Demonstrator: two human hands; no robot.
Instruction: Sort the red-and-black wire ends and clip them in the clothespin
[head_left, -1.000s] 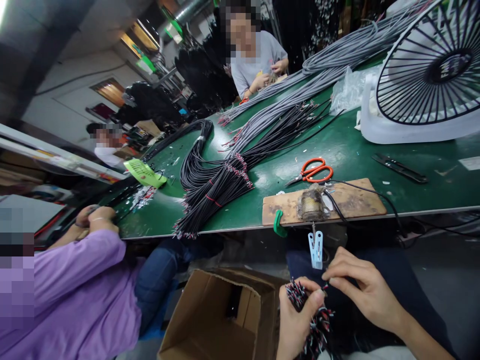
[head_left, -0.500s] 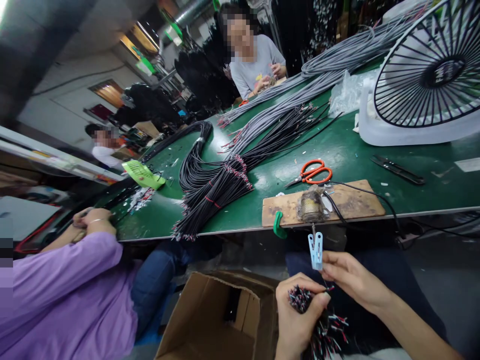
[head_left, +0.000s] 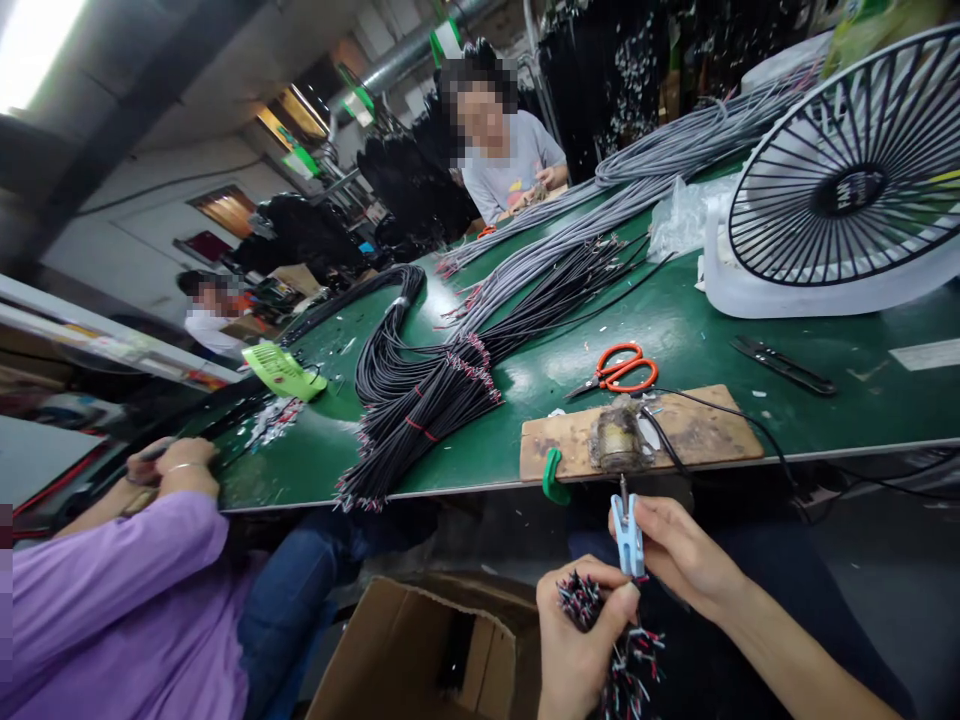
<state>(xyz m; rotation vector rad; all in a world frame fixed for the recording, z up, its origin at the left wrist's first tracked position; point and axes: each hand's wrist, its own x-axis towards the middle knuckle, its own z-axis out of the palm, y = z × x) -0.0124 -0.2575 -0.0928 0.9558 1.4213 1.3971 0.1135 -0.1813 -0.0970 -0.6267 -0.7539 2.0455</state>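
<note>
My left hand [head_left: 577, 635] is closed around a bundle of cables [head_left: 630, 665] whose stripped ends show red, white and black wires. One cable end is pinched out between the thumb and index finger, just below a light-blue clothespin [head_left: 628, 540]. The clothespin sits on the shaft of a small motor [head_left: 619, 440] fixed to a wooden board [head_left: 712, 425] at the table edge. My right hand [head_left: 682, 550] has its fingers closed about the clothespin from the right and behind; some fingertips are hidden.
On the green table [head_left: 540, 370] lie orange-handled scissors [head_left: 626, 368], black thread snips [head_left: 784, 365], black cable bundles [head_left: 420, 400] and grey cables [head_left: 555, 235]. A white fan [head_left: 825, 290] stands right. Below is a cardboard box [head_left: 390, 650]. A person in purple [head_left: 127, 610] sits left; another [head_left: 502, 150] sits opposite.
My right fingers have moved up from the clothespin's lower end to grip around it. My left hand's cable end has come up to the clothespin's lower tip. The view has tilted slightly upward.
</note>
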